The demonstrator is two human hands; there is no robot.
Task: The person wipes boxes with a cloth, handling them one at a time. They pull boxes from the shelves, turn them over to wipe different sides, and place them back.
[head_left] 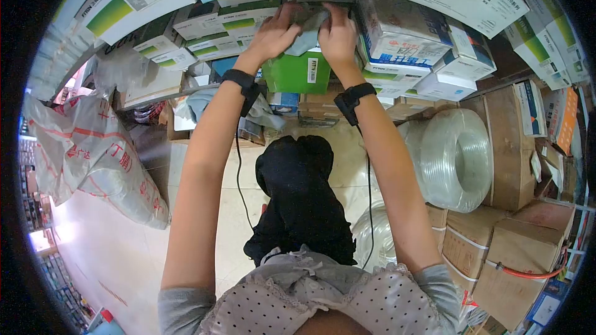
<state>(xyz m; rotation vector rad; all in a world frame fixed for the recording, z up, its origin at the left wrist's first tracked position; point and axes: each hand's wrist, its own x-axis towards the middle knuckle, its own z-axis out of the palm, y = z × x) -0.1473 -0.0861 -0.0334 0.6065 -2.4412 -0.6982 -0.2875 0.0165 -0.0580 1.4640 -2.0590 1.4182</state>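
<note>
A green box (pixel 295 75) with a white barcode label juts out from the shelf in front of me. On top of it lies a crumpled pale grey-blue cloth (pixel 303 41), between my two hands. My left hand (pixel 277 32) grips the cloth's left side, its fingers bent over the far part. On the other side, my right hand (pixel 338 36) has its fingers curled down onto the cloth near the box's back right; the fingertips are partly hidden. Each wrist wears a black strap with a cable hanging from it.
Stacked white-and-green boxes (pixel 239 22) flank the green box on the left, and a large blue-and-white carton (pixel 403 28) on the right. A coil of clear hose (pixel 456 160) stands at right, above brown cartons (pixel 518 260). A white plastic sack (pixel 102 155) sits at left.
</note>
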